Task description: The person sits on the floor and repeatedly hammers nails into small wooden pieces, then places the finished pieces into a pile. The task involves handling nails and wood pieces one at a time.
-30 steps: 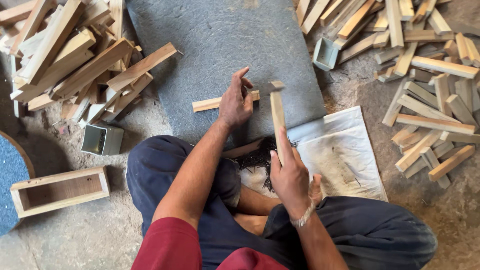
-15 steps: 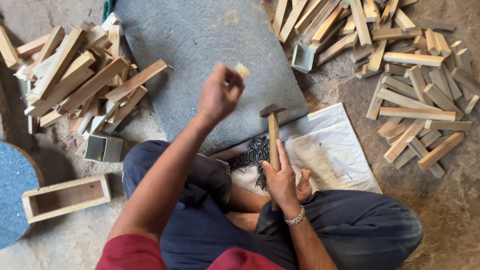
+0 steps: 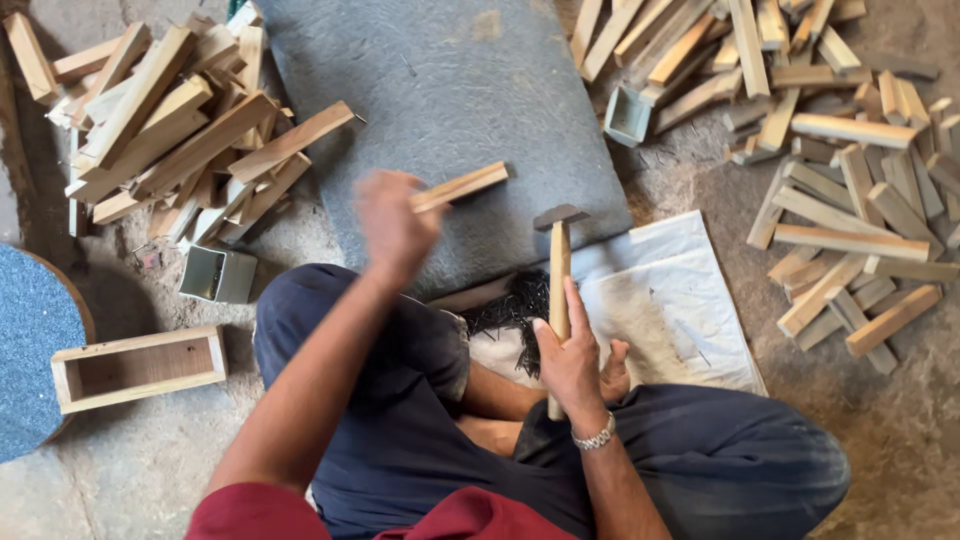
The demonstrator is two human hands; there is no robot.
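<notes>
Nearest you, your right hand [image 3: 572, 362] is closed around the wooden shaft of the hammer [image 3: 558, 262], thumb lying along the shaft, head up and hanging over the near edge of the grey slab [image 3: 470, 90]. Just beside that hand, a heap of dark nails [image 3: 512, 312] lies on the white sheet [image 3: 680, 310] spread on the floor. Your left hand [image 3: 395, 222], blurred, is clenched on one end of a short wooden strip [image 3: 462, 186] raised above the slab; the grip itself is too smeared to read finely. To work well here, lay the strip flat on the slab, steady it before you swing, and keep your fingers off the striking line. To your left sit an open wooden box [image 3: 138, 366] and a small metal box [image 3: 218, 274]. Farther off, loose wooden strips are piled at far left [image 3: 170, 120] and far right [image 3: 850, 200].
</notes>
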